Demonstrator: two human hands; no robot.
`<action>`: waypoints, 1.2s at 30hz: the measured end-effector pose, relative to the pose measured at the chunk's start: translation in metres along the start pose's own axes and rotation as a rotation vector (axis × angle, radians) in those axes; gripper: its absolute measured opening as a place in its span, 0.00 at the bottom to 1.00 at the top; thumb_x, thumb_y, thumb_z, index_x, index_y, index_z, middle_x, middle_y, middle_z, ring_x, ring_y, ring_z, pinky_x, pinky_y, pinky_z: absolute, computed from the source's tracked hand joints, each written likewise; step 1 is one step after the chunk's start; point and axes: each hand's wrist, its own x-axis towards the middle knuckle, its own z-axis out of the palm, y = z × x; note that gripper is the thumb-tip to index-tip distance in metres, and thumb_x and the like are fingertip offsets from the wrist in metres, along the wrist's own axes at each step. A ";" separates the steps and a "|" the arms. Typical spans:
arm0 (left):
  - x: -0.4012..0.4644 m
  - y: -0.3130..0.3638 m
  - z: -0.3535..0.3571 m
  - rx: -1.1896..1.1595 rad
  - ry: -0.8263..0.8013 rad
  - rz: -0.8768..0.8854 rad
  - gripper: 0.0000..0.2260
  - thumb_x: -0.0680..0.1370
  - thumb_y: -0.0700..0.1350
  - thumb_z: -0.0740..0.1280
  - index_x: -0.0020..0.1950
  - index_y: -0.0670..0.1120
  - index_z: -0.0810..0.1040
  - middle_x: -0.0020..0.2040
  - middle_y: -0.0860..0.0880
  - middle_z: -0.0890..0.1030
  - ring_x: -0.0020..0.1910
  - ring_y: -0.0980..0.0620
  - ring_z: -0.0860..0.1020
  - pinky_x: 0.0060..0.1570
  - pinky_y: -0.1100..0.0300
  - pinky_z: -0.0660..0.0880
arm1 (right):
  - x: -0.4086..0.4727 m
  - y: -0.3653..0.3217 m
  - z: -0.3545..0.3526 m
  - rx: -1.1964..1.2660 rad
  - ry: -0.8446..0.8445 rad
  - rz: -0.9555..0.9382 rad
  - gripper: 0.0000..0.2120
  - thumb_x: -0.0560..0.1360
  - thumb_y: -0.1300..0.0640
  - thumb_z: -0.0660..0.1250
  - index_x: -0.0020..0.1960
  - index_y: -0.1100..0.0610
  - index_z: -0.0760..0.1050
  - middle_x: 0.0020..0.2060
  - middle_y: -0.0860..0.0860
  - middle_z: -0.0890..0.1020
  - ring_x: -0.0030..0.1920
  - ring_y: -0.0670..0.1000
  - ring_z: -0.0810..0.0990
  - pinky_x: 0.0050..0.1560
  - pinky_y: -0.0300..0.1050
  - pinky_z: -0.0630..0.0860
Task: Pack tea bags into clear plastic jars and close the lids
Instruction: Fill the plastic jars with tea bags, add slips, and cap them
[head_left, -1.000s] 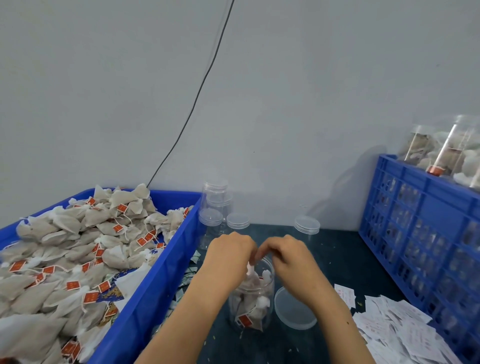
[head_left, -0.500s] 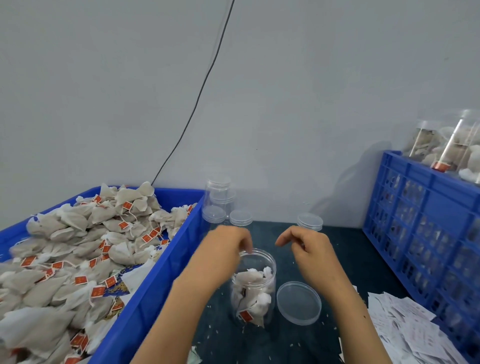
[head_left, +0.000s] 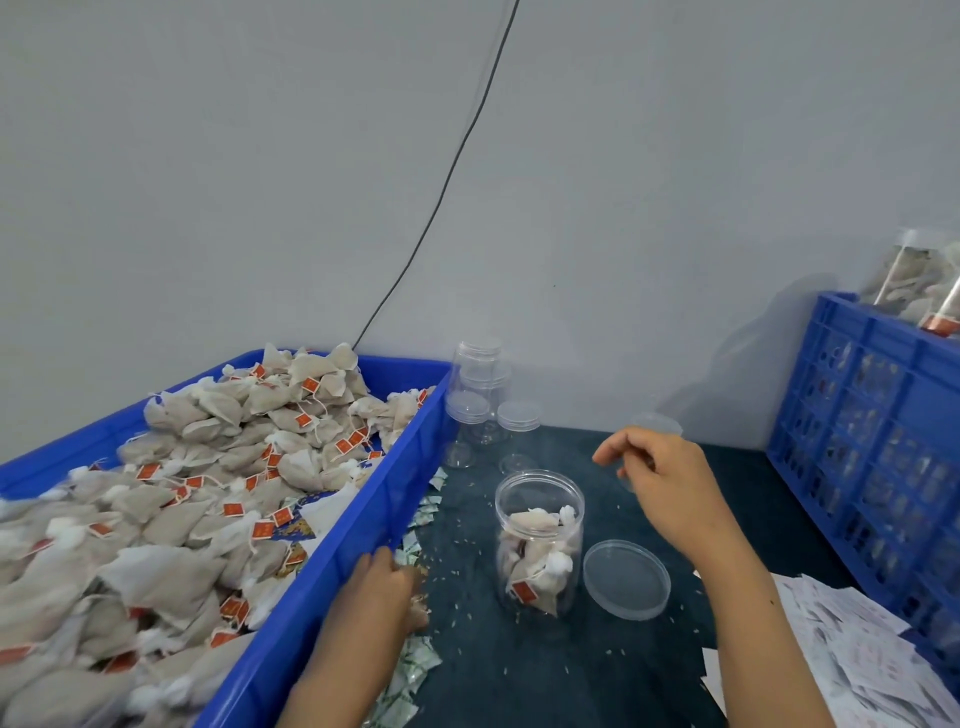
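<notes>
While your right hand (head_left: 660, 473) hovers loosely curled and empty beyond the open jar (head_left: 539, 540), your left hand (head_left: 382, 592) reaches among small packets (head_left: 415, 670) beside the blue tray (head_left: 363, 519); grip unclear.

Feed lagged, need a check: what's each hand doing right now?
Left hand: on small sachets beside the blue crate; grip unclear.
Right hand: loosely curled, empty.
</notes>
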 end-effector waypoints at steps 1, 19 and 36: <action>-0.002 0.000 -0.002 0.025 -0.045 -0.011 0.17 0.78 0.52 0.66 0.65 0.48 0.73 0.63 0.50 0.70 0.63 0.51 0.70 0.59 0.58 0.70 | 0.000 0.000 0.000 0.000 -0.001 0.000 0.19 0.78 0.69 0.57 0.41 0.51 0.80 0.41 0.41 0.82 0.43 0.42 0.79 0.43 0.34 0.71; -0.005 -0.003 -0.002 -0.517 0.281 -0.120 0.14 0.75 0.31 0.69 0.50 0.51 0.79 0.47 0.56 0.80 0.38 0.67 0.78 0.43 0.68 0.76 | 0.002 0.005 0.000 -0.008 -0.030 -0.006 0.18 0.79 0.67 0.58 0.41 0.49 0.80 0.41 0.41 0.81 0.42 0.41 0.79 0.40 0.30 0.71; 0.054 0.097 -0.063 -0.694 0.373 0.207 0.09 0.71 0.34 0.73 0.41 0.48 0.79 0.34 0.55 0.82 0.36 0.62 0.80 0.43 0.69 0.76 | 0.004 0.021 -0.011 0.012 0.035 0.030 0.19 0.76 0.69 0.57 0.40 0.50 0.81 0.39 0.43 0.82 0.39 0.42 0.79 0.38 0.34 0.72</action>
